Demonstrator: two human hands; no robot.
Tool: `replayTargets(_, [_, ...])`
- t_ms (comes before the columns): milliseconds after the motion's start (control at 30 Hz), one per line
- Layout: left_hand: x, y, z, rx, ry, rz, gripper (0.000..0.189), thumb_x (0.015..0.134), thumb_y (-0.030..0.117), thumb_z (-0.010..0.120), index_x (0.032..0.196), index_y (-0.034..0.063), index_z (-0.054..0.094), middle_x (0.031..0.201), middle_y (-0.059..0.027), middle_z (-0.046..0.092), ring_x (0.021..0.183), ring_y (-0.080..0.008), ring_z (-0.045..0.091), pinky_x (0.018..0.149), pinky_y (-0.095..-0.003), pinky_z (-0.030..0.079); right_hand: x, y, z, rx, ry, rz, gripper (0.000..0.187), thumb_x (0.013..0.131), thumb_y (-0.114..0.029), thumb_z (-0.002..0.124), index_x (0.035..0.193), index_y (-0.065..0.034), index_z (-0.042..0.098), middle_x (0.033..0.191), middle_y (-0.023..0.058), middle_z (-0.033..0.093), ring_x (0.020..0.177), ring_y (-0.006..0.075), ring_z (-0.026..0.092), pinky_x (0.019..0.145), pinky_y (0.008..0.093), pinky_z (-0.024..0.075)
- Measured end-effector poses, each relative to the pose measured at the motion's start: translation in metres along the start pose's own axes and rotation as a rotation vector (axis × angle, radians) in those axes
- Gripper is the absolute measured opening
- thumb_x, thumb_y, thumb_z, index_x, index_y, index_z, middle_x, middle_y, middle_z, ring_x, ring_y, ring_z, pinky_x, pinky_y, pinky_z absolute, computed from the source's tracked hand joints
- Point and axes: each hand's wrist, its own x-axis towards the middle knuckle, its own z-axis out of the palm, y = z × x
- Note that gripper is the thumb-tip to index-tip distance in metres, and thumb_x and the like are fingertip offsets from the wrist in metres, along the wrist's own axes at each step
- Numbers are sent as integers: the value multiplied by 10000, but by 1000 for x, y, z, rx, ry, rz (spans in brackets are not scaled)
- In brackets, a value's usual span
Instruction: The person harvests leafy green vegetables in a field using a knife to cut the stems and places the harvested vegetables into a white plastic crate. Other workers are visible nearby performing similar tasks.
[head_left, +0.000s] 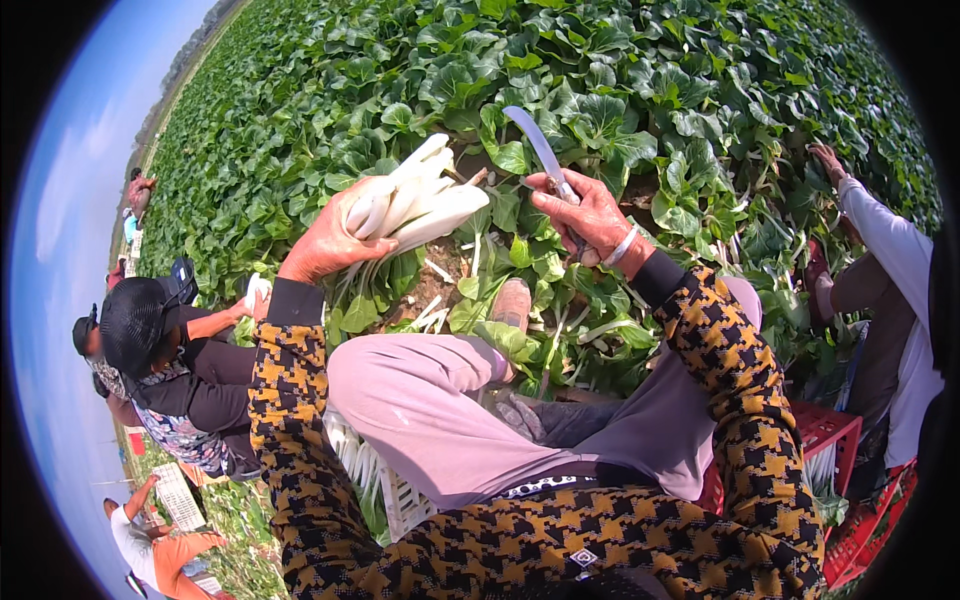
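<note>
My left hand (337, 225) is wrapped around a head of leafy greens (431, 195) with thick white stems, of the bok choy kind. The pale stem bases point up and to the right, while the green leaves hang below my fingers. A knife with a curved blade (536, 139) is gripped in my right hand (585, 214), its tip pointing up and left. The fingers hide most of its handle. Blade and stems are apart. Below both hands, cut leaves and stem pieces (431, 315) lie on the soil around my shoe (512, 304).
Uncut leafy plants (600, 67) fill the field ahead. A white plastic crate (405, 502) with white-stemmed greens stands by my left leg, and a red crate (825, 424) by my right. Co-workers sit close on the left (202, 367) and right (885, 247).
</note>
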Motion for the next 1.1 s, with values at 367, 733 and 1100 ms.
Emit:
replayTargets(367, [27,-1,69,-655,-154,-193,597,656,-27,751,1213,10,542,1076,-74,632,972,-180,605,893,-322,462,-8,-29,-29,243,-156,-48,410,857,-232,664,1202,-44,548,950,19,634,543,47,523,402,188,413])
replayTargets(733, [23,-13,62,-589,-143,-183,680,640,1,692,1281,-4,466,1141,-113,606,1042,-235,590,934,-364,448,-3,-27,-28,84,92,-185,329,868,-164,630,1155,-18,560,624,-13,520,453,42,456,382,191,376])
replayTargets(1100, [23,4,71,-510,-131,-152,706,594,4,715,1261,-4,483,1108,-91,616,1006,-221,598,931,-343,447,3,-20,-37,-478,105,-322,219,814,-227,683,867,-20,631,620,4,569,536,85,526,482,264,425])
